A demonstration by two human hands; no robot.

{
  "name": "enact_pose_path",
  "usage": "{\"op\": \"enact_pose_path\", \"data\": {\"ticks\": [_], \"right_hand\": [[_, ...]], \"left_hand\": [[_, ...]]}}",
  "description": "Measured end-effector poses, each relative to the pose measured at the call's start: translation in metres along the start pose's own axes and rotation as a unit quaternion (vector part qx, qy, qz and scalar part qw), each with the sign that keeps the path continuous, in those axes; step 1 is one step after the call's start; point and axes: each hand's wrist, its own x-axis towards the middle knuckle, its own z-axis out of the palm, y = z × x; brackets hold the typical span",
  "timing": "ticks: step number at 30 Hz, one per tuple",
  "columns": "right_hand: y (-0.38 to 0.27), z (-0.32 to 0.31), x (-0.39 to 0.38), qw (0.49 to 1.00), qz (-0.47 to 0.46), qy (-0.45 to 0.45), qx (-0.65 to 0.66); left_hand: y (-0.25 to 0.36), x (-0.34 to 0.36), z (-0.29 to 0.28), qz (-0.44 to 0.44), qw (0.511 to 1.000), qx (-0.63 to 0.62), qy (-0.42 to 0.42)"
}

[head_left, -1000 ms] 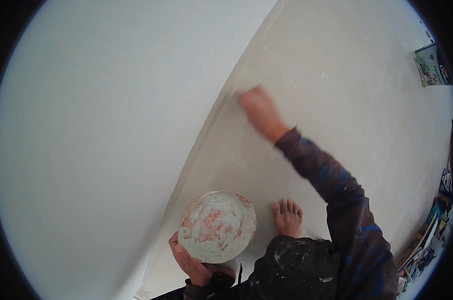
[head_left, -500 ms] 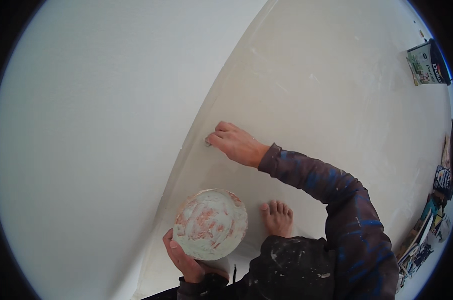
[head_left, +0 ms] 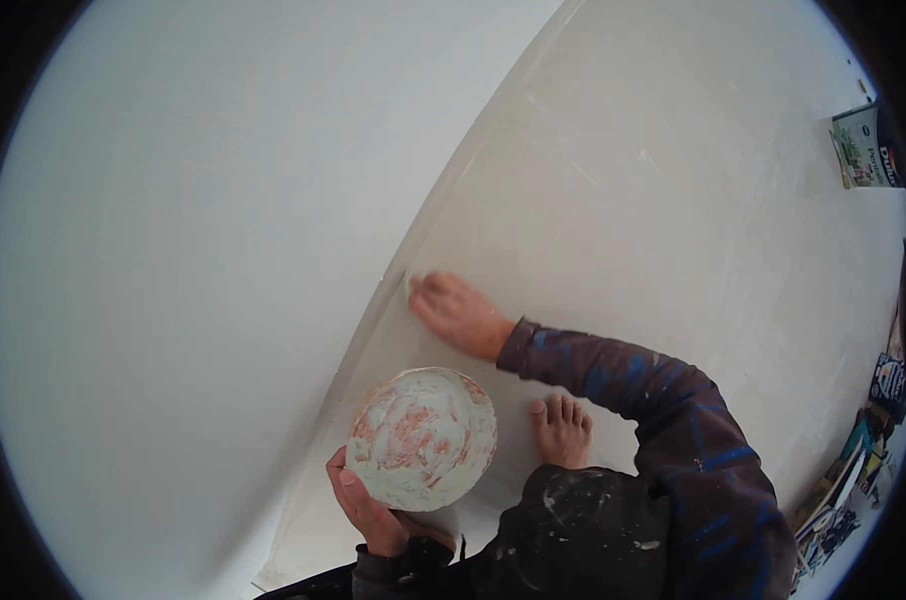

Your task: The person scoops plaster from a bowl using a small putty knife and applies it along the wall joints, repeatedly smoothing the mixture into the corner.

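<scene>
My left hand (head_left: 367,507) grips the lower left rim of a round dish (head_left: 423,440), fingers wrapped up its side. Pale white-green paste with reddish patches is smeared over the dish's face; its depth is hard to judge. Farther ahead, my right hand (head_left: 457,312) is down by the line where the white wall (head_left: 193,280) meets the beige floor (head_left: 613,230). Its fingers are bent together and somewhat blurred. A small pale edge shows at the fingertips, too little to name.
A paint bucket (head_left: 863,148) stands at the far right. Assorted tools and boxes (head_left: 841,490) lie along the right edge, including a dark blue box (head_left: 888,380). My bare foot (head_left: 561,432) is on the floor just right of the dish.
My right hand has shifted slightly nearer and to the left, still close to the wall's base. The dish stays in my left hand, almost unmoved; the view has turned a little.
</scene>
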Motion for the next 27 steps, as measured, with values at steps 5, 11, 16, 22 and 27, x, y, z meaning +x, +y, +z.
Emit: {"op": "enact_pose_path", "data": {"ticks": [5,11,16,22,27], "right_hand": [[0.049,-0.010,0.004,0.968,0.225,0.015,0.113],[0.170,-0.079,0.026,0.955,0.249,0.140,-0.084],[0.120,-0.060,-0.002,0.972,0.185,0.099,-0.109],[0.007,-0.017,-0.007,0.994,0.081,0.075,-0.026],[-0.011,-0.048,-0.007,0.815,0.445,-0.011,0.371]], "left_hand": [[-0.002,-0.009,0.000,-0.041,0.996,-0.078,0.033],[-0.004,-0.006,-0.002,-0.053,0.997,-0.030,0.036],[0.007,-0.005,0.007,-0.039,0.998,-0.030,0.028],[0.003,-0.004,0.010,-0.020,0.997,-0.068,0.002],[-0.004,-0.005,-0.001,-0.019,0.996,-0.082,0.030]]}}
